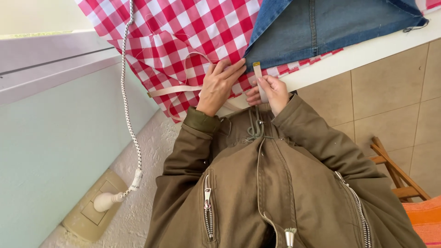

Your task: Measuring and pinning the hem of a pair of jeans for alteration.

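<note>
On the checked cloth (183,36), left hand (219,86) lies flat, released; right hand (272,92) pinches cream tape measure (258,76) against denim (321,23).

The denim piece (330,20) runs off the top edge, so its full shape cannot be told. The checked cloth (183,36) is cut off there too, and it covers most of the desk (367,53). The measuring tape (258,82) slips under the right hand (271,92), its markings too small to read. The wooden chair (395,177) and an orange fabric (425,220) leave at the right edge.
</note>
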